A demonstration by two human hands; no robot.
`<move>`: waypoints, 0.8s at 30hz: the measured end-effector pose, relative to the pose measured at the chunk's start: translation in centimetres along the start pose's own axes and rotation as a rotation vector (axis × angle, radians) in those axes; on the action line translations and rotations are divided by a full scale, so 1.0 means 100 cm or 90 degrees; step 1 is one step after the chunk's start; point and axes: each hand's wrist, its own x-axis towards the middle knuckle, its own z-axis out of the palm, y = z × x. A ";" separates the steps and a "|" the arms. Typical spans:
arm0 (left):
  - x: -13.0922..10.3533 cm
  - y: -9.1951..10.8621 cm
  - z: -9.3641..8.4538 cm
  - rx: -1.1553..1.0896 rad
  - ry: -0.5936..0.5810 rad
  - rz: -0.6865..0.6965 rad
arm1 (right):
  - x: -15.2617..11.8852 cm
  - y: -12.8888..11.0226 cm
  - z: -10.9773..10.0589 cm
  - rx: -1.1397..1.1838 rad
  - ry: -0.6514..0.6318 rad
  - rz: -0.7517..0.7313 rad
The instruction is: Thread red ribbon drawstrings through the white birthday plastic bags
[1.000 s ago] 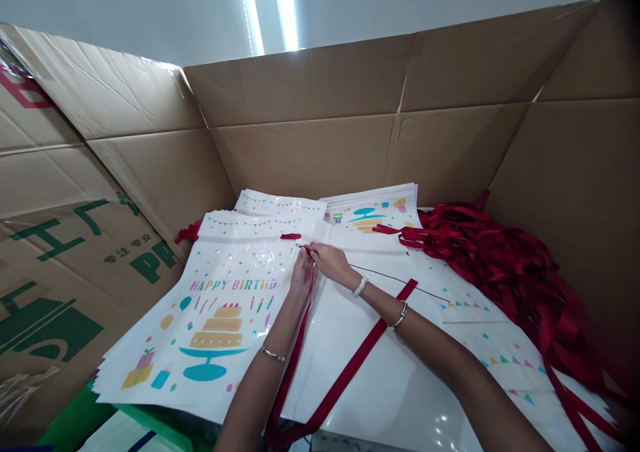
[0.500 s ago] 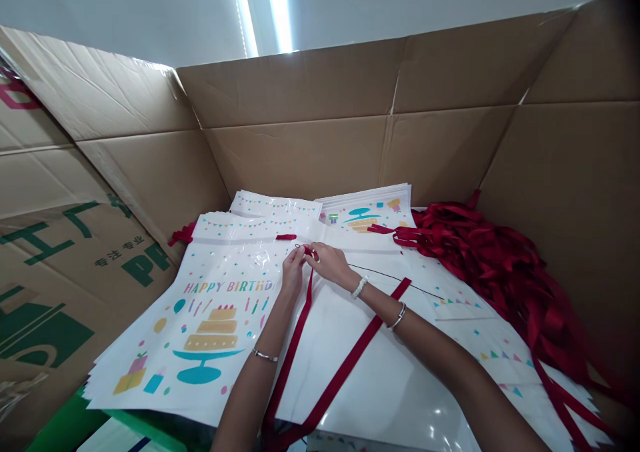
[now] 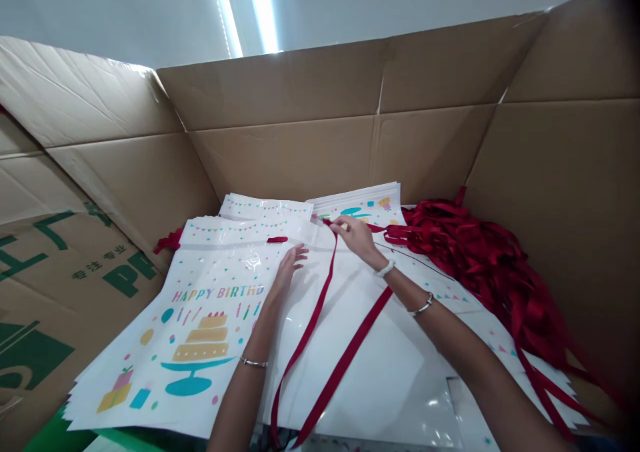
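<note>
My right hand (image 3: 356, 237) pinches one end of a dark red ribbon (image 3: 320, 305) above the top edge of a plain white plastic bag (image 3: 350, 352). The ribbon hangs from my fingers, loops past the bag's lower edge and comes back up toward my right wrist. Beside the bag's left edge, my left hand (image 3: 290, 271) rests with its fingers apart and holds nothing. Under my left forearm lies a stack of white bags printed with a birthday cake (image 3: 203, 337). A short red ribbon piece (image 3: 277, 239) shows in the top band of the uppermost printed bag.
A large heap of red ribbons (image 3: 490, 265) lies at the right. A thin dark rod or cord (image 3: 423, 263) runs right of my right wrist. Cardboard walls (image 3: 290, 152) stand around the work surface. More printed bags (image 3: 373, 199) are stacked behind; something green (image 3: 53, 432) shows at lower left.
My hands have come apart. The right hand has moved up and to the right with the ribbon end, while the left has let go and opened. The view has shifted slightly.
</note>
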 end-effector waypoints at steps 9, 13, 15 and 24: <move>-0.034 0.022 0.075 0.070 -0.677 -0.177 | 0.037 0.024 -0.121 -0.056 0.232 -0.009; -0.013 0.025 0.086 0.420 -0.558 -0.059 | 0.044 0.036 -0.187 -0.095 0.337 -0.039; 0.007 0.022 0.094 0.600 -0.375 0.040 | 0.044 0.035 -0.212 -0.097 0.358 -0.063; 0.084 0.066 0.230 -0.094 -0.134 0.042 | 0.001 -0.038 -0.219 0.023 0.126 -0.119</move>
